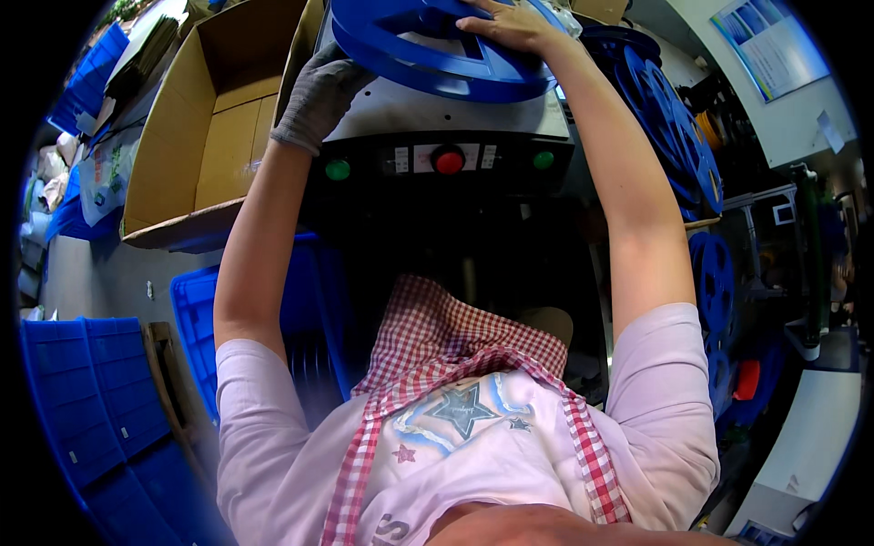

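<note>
A large blue plastic reel point(428, 71) with cut-out openings lies over the top of a pale machine with a black front panel point(382, 182); the upper picture edge cuts it off. My left hand point(323, 96), in a grey glove, is closed at the reel's left rim, its fingertips partly hidden by it. Bare, my right hand point(517, 27) rests on the reel's upper face at the right, thumb and fingers spread across it. Below the reel, the panel carries a red button point(448, 160) between two green buttons, the left one point(337, 169) near my gloved wrist.
An open cardboard box point(173, 155) stands left of the machine. Blue plastic crates point(91, 391) sit lower left, another blue bin point(196, 300) beside my left arm. More blue reels point(669, 118) stack up right of my right forearm. A white cabinet point(806, 446) is lower right.
</note>
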Available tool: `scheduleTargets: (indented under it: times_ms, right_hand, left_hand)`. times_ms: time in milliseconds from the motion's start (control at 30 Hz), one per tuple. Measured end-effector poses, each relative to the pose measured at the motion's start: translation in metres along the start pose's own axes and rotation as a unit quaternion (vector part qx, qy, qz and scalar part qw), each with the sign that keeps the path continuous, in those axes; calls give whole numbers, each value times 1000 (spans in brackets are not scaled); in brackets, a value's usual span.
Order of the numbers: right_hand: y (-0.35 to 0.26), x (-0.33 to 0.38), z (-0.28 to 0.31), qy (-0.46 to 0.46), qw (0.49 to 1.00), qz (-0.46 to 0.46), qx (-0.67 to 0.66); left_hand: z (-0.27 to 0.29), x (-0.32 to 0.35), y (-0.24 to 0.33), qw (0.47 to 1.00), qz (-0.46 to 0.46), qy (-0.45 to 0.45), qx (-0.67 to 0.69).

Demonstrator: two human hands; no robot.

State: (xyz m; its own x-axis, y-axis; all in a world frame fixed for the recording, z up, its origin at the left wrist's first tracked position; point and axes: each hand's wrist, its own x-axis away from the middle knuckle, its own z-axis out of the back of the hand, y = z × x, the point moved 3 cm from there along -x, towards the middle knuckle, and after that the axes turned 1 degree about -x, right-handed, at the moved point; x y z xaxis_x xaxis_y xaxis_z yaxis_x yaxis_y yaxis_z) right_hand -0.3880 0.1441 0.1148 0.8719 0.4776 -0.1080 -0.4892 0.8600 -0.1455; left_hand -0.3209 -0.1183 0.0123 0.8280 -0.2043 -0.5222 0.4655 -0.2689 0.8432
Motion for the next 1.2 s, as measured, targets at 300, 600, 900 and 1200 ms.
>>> scheduleTargets:
  times_ms: [300,600,900,1200]
  right_hand:
    - [-41,-3,9,-76,997,-29,-8]
    - [21,147,-19,288,956,38,-42]
    - [42,200,-85,208,971,-118,-1]
    - [-19,281,-107,300,896,-96,-314]
  left_hand:
    - [-9,32,27,960,174,43,214]
    - [-25,114,75,739,34,97,-665]
    - [-20,114,50,708,133,81,-689]
    - [-65,114,88,699,-54,61,-711]
